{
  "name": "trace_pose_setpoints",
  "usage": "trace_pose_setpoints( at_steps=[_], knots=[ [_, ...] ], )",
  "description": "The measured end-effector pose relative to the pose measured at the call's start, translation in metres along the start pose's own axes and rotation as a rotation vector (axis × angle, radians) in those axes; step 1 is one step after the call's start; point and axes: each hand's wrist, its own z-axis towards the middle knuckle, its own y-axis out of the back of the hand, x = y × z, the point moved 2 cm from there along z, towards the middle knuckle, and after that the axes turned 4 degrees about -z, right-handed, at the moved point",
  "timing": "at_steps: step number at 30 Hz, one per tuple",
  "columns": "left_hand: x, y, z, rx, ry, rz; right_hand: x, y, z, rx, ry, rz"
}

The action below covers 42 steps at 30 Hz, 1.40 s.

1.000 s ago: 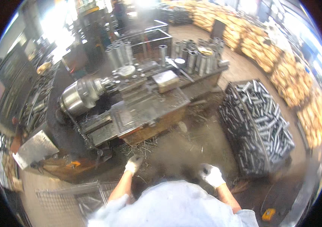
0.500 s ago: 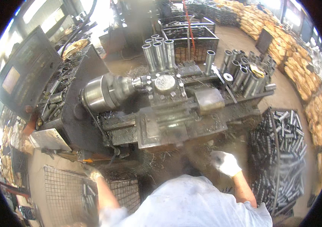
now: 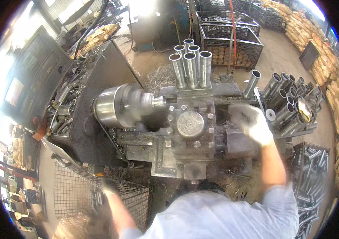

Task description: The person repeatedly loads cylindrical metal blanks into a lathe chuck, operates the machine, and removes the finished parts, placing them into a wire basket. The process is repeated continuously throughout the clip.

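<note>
My right hand [image 3: 255, 123], in a white glove, reaches over the right part of the lathe, above a block-shaped metal housing [image 3: 239, 142]. Its fingers are smeared by motion. Low at the left, my gloved left hand [image 3: 109, 186] is beside the lathe's front edge and the wire basket [image 3: 131, 201]; blur hides its fingers. The lathe's chuck [image 3: 111, 105] has blurred jaws, with a short metal piece [image 3: 158, 101] sticking out toward the square tool post [image 3: 190, 124]. Several upright steel tubes [image 3: 190, 65] stand behind the tool post.
More steel tubes [image 3: 283, 97] cluster at the lathe's right end, with a single tube [image 3: 252, 83] and a metal ring [image 3: 270, 115] near them. A bin of metal pieces [image 3: 311, 171] stands at the right. Crates [image 3: 233, 47] and stacked sacks [image 3: 337, 103] lie beyond.
My right hand has moved up and forward from in front of the lathe to over its right side. The tool post now sits clear of the chuck's piece. The view has shifted.
</note>
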Motion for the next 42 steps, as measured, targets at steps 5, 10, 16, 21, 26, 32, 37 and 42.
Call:
trace_pose_setpoints(
  at_steps=[5, 10, 16, 21, 26, 32, 37, 42],
  knots=[
    [0.074, -0.062, -0.133, 0.137, 0.133, 0.134, -0.049, -0.066, 0.137, 0.261, 0.192, 0.066],
    [0.074, -0.109, -0.18, 0.189, 0.012, 0.436, -0.082, -0.208, 0.195, 0.633, 0.372, -0.182],
    [0.037, -0.106, -0.201, 0.124, -0.123, 0.876, -0.142, -0.165, 0.166, 1.377, 0.137, -0.707],
    [-0.039, -0.227, -0.181, 0.458, -0.898, 1.025, -0.123, -0.087, 0.192, 1.113, -0.185, -0.74],
    [-0.12, -0.415, -0.113, 0.677, -1.329, 0.964, -0.043, -0.114, 0.233, 0.761, 0.116, -0.546],
    [-0.128, -0.485, -0.064, 0.806, -1.082, 1.173, 0.012, -0.183, 0.259, 0.849, 0.234, -0.485],
    [-0.13, -0.484, -0.055, 0.801, -1.005, 1.266, 0.043, -0.23, 0.262, 1.168, -0.024, -0.487],
    [-0.134, -0.485, -0.057, 0.733, -1.1, 1.345, 0.046, -0.254, 0.226, 0.971, 0.25, -0.672]
  ],
)
